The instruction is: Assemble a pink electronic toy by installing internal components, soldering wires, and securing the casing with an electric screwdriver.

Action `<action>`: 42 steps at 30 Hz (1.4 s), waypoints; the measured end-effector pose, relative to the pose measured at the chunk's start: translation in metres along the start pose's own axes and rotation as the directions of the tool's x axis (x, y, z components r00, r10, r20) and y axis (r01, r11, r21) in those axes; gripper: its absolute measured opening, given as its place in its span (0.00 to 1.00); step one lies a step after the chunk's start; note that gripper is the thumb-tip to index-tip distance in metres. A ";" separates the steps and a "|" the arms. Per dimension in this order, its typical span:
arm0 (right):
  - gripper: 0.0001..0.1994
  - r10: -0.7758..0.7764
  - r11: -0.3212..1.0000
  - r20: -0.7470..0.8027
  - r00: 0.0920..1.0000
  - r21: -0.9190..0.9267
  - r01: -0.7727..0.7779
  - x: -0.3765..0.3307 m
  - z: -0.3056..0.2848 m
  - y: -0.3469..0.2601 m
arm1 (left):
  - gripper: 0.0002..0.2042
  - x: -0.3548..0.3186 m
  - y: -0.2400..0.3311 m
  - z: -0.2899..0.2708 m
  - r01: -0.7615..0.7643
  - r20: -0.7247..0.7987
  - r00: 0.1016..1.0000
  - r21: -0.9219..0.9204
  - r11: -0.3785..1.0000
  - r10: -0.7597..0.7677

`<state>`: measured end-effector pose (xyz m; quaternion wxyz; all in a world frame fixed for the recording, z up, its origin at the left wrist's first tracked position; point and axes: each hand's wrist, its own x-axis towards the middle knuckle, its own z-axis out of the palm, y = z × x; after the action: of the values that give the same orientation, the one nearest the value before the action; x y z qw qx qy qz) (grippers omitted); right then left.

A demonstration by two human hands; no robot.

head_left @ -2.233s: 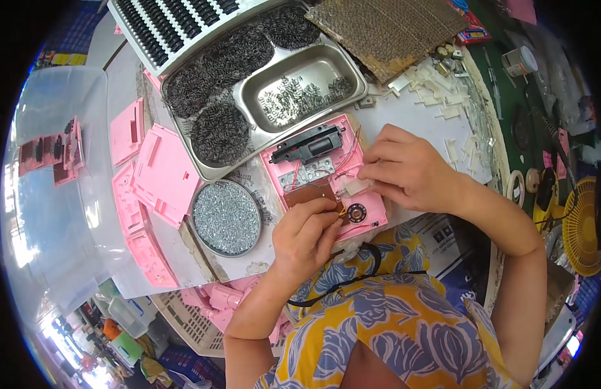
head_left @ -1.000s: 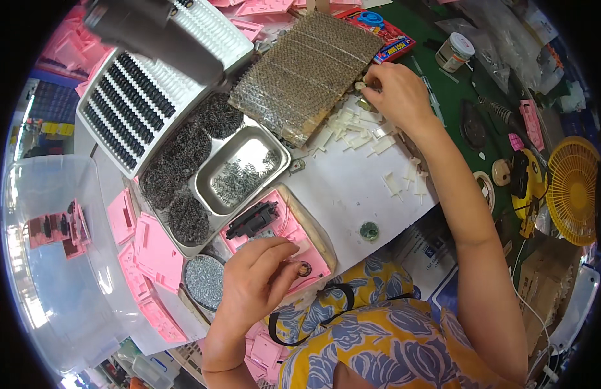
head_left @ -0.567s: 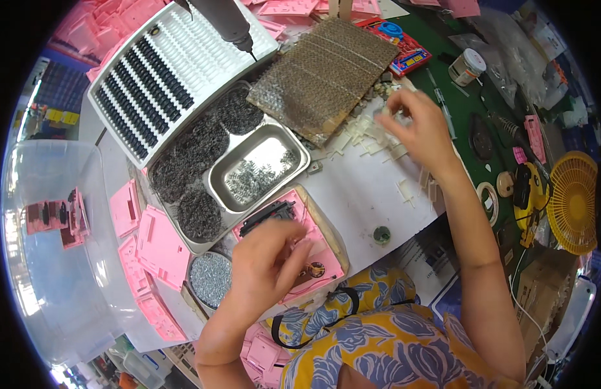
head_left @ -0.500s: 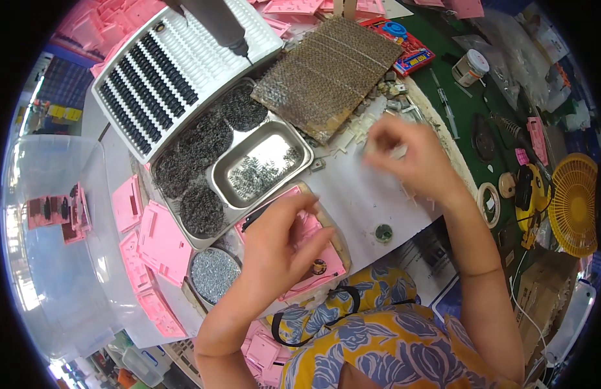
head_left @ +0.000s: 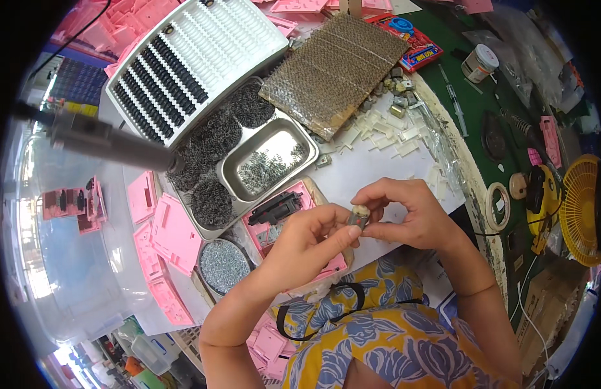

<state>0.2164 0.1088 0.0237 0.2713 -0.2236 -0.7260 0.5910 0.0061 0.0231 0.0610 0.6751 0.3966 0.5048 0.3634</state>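
Observation:
Above the work mat, my two hands meet over a small electric motor (head_left: 359,218), a grey metal can with a pale end. My left hand (head_left: 307,243) has its thumb and fingertips closed on the can. From the other side, my right hand (head_left: 410,217) pinches the motor near its pale end. Beneath and beside my left hand lies a pink plastic housing (head_left: 305,192) with a black part (head_left: 274,209) set in it. My left hand covers much of the housing.
A hanging electric screwdriver (head_left: 112,142) juts in from the left. Behind the housing are a metal pan (head_left: 230,178) of small screws and a white ribbed tray (head_left: 235,45) with black parts. White plastic pieces (head_left: 384,133) and more motors (head_left: 397,107) lie at the right. A dish (head_left: 224,264) holds shiny screws.
My right hand has come left and my left hand has turned in, so both now grip the motor. The screwdriver has swung from the upper middle to the left.

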 end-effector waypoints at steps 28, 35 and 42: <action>0.24 0.379 0.776 -0.154 0.912 0.590 -0.223 -0.059 -0.044 0.001 | 0.08 0.186 0.005 -0.020 0.083 -0.082 0.698 0.996 0.034 0.711; 0.21 0.319 0.945 -0.096 0.943 -0.046 -0.325 -0.078 -0.023 0.010 | 0.03 0.151 0.018 -0.018 -0.169 0.141 0.457 0.983 -0.069 0.878; 0.21 0.315 0.855 -0.067 0.947 -0.413 -0.314 -0.072 -0.008 0.015 | 0.05 -0.010 0.011 -0.001 -0.405 -0.209 0.777 0.555 0.726 0.593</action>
<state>0.2754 0.0713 0.0010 0.1159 -0.3909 -0.7897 0.4585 0.0021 0.0194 0.0750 0.3201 0.5977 0.5686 0.4658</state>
